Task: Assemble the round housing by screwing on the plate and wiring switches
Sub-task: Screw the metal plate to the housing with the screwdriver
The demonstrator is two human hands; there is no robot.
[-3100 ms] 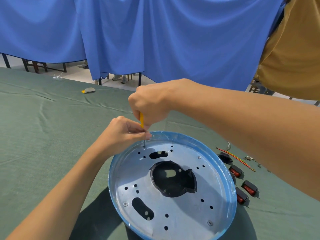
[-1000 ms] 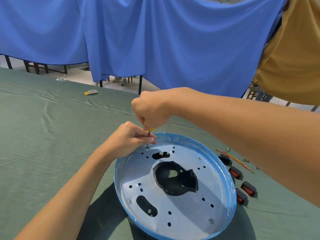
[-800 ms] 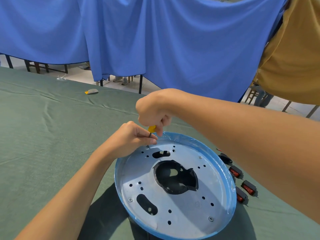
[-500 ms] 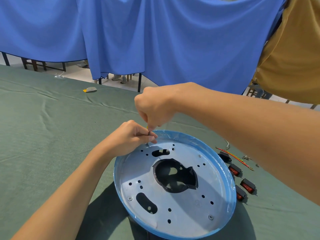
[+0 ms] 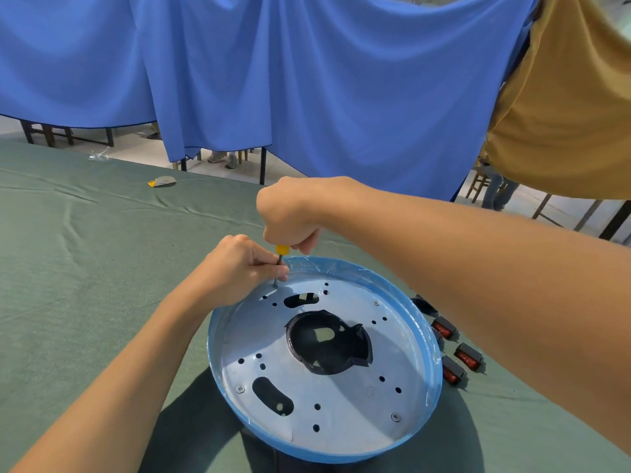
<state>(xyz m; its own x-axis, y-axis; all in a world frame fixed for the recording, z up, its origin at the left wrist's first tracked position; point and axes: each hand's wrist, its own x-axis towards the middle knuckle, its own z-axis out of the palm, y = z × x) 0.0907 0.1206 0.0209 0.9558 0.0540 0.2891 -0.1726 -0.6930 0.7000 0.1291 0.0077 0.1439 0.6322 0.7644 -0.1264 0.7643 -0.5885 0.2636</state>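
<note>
Round housing (image 5: 307, 454), far edge: the left hand (image 5: 235, 268) pinches the screwdriver (image 5: 281, 249) shaft right above a screw (image 5: 275, 285) in the metal plate (image 5: 341, 404), while the right hand (image 5: 290, 209) is clenched round the yellow handle on top. The plate lies inside the housing's blue rim, three more screws (image 5: 395, 417) seated in it. The housing rests on a green tablecloth (image 5: 85, 250); red rocker switches (image 5: 469, 356) lie just right of it.

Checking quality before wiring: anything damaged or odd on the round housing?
Only the blue film on the housing rim: it is crinkled and lifting at the far edge, near the screwdriver.
</note>
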